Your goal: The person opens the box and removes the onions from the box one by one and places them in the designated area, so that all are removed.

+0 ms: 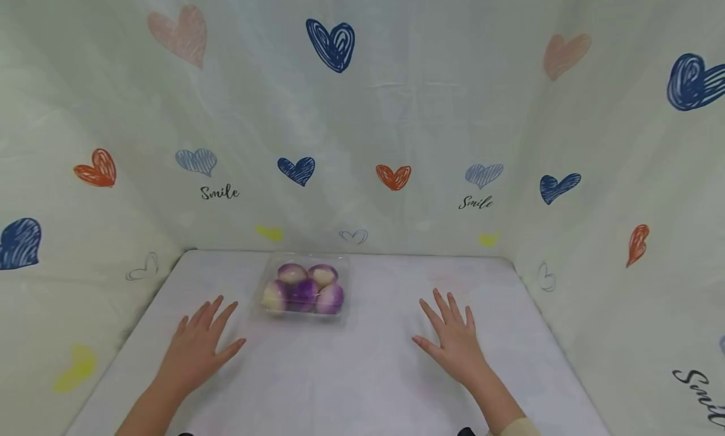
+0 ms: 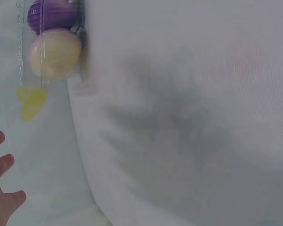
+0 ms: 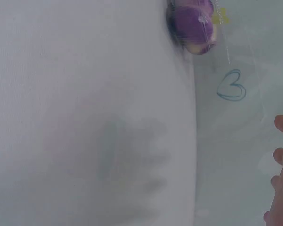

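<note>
A clear plastic box of several purple-and-white round vegetables that look like turnips sits toward the back of the white table, left of its middle. My left hand hovers to the left of the box with fingers spread, holding nothing. Over the right half of the table my right hand is likewise spread and empty, apart from the box. In the left wrist view, a pale turnip shows through the plastic. A purple turnip appears at the top of the right wrist view.
The white tabletop meets a pale curtain at the back and on both sides. Printed hearts and the word "Smile" mark the curtain. Shadows of the hands fall on the table.
</note>
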`<action>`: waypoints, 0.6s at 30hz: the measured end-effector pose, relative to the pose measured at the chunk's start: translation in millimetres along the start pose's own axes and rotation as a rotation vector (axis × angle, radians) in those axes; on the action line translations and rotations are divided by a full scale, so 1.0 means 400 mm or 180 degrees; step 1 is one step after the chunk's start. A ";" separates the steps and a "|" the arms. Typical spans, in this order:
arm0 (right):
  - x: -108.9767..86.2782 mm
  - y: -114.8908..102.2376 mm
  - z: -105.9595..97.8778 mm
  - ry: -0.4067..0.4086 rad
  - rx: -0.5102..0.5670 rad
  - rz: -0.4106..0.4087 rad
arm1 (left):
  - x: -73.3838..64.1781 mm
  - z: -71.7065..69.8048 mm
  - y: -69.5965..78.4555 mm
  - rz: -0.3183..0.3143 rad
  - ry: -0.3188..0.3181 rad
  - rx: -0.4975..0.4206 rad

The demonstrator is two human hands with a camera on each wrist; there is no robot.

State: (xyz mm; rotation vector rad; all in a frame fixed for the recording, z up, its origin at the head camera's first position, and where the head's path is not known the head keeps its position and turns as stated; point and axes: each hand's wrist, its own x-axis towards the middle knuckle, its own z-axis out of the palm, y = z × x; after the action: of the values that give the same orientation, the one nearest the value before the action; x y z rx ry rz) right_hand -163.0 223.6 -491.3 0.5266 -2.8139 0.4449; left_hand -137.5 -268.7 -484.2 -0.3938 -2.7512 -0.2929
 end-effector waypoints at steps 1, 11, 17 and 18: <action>0.001 -0.004 0.004 0.0015 0.0047 0.0011 | 0.000 0.002 0.001 -0.0013 -0.0005 -0.0020; 0.015 -0.038 0.035 0.0167 0.0481 0.0098 | 0.003 0.036 0.015 -0.0164 0.0026 -0.0608; 0.026 -0.071 0.057 0.0400 0.1112 0.0149 | 0.010 0.050 0.020 -0.0371 -0.0075 -0.0936; 0.027 -0.077 0.062 0.0426 0.1237 0.0178 | 0.011 0.051 0.020 -0.0412 -0.0115 -0.1007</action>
State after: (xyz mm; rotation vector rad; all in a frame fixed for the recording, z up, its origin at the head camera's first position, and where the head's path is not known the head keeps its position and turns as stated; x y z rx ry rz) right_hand -165.4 184.5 -503.4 0.4701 -2.6251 1.0101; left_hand -145.1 -255.0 -500.1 -0.3014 -2.7730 -0.7665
